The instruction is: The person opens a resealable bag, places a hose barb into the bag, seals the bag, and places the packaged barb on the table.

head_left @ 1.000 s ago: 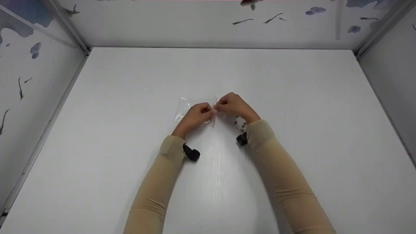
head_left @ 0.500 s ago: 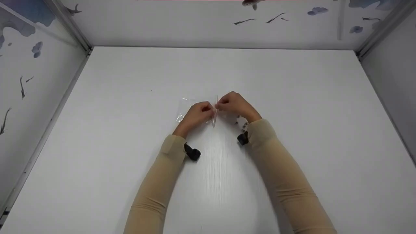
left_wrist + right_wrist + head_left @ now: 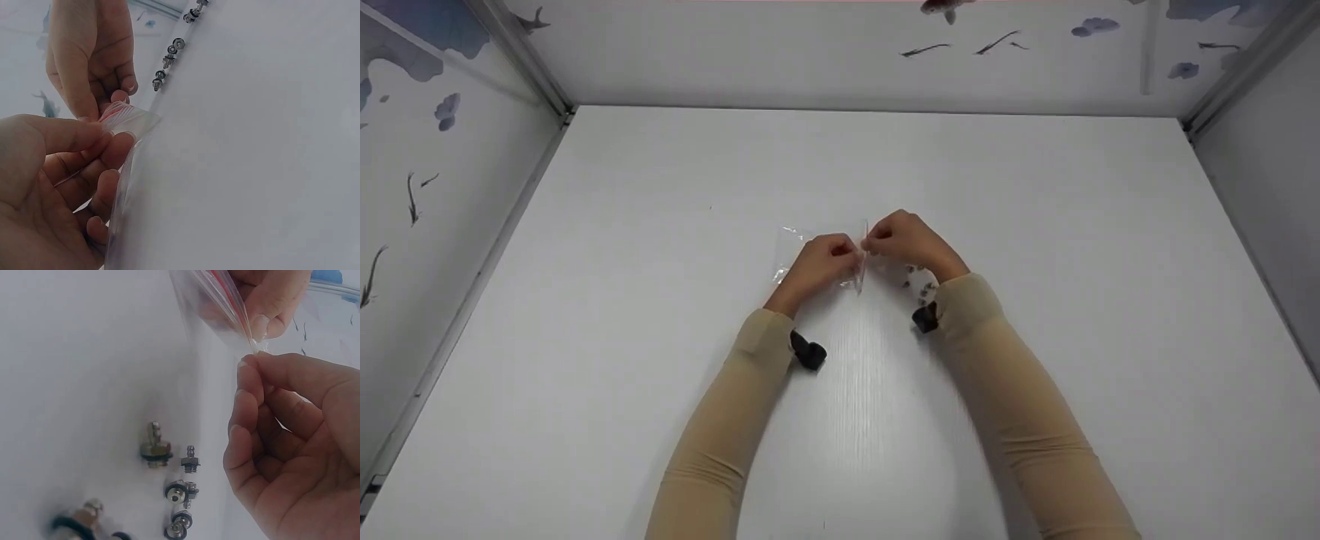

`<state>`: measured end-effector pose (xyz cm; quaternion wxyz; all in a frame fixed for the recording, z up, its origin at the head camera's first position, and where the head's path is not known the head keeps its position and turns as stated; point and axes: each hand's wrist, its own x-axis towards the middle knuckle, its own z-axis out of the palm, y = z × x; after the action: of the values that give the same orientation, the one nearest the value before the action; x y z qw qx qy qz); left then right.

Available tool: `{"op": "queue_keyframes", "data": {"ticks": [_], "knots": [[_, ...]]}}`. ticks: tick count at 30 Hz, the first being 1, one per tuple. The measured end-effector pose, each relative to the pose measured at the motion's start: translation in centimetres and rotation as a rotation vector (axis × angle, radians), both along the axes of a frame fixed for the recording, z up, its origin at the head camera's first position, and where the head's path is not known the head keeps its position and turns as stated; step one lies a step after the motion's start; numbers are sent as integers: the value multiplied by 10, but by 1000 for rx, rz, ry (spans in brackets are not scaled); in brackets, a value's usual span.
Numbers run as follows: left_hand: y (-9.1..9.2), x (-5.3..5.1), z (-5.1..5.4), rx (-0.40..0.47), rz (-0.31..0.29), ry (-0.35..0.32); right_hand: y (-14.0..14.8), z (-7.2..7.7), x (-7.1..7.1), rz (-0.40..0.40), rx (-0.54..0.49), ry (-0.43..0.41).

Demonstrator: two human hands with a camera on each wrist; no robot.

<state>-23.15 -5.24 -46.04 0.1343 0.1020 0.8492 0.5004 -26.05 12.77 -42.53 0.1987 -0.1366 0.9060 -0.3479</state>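
A clear zip-lock bag [image 3: 793, 244] with a red strip along its mouth lies under and between the two hands. My left hand [image 3: 821, 262] pinches the bag near its red-lined edge, thumb against the fingers. My right hand [image 3: 911, 241] pinches the same edge a little farther off, close to the left fingertips; in the right wrist view thumb and forefinger meet on the bag's corner. Several small metal barbed fittings [image 3: 156, 447] with dark rings lie on the table just right of the bag, partly hidden by the right hand in the head view.
The white table [image 3: 660, 337] spreads around both arms. White panels with painted fish and plants [image 3: 840, 60] stand at the back and sides. A small black camera [image 3: 810, 354] is strapped to the left wrist, another black camera [image 3: 925, 318] to the right.
Both hands and the bag have shifted very slightly to the right in the head view. Each hand keeps its pinch on the bag's edge, and the fittings stay on the table.
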Motion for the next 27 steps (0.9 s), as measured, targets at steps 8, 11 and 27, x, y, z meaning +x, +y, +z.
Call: {"op": "queue_keyframes", "data": {"ticks": [8,11,27], "knots": [[2,1,0,-7,22,11,2,2,-1,-5,10,-13],[3,2,0,10,31,15,2,3,-2,-6,14,-11],[2,2,4,65,14,-10,8,9,0,-13,23,-1]]}}
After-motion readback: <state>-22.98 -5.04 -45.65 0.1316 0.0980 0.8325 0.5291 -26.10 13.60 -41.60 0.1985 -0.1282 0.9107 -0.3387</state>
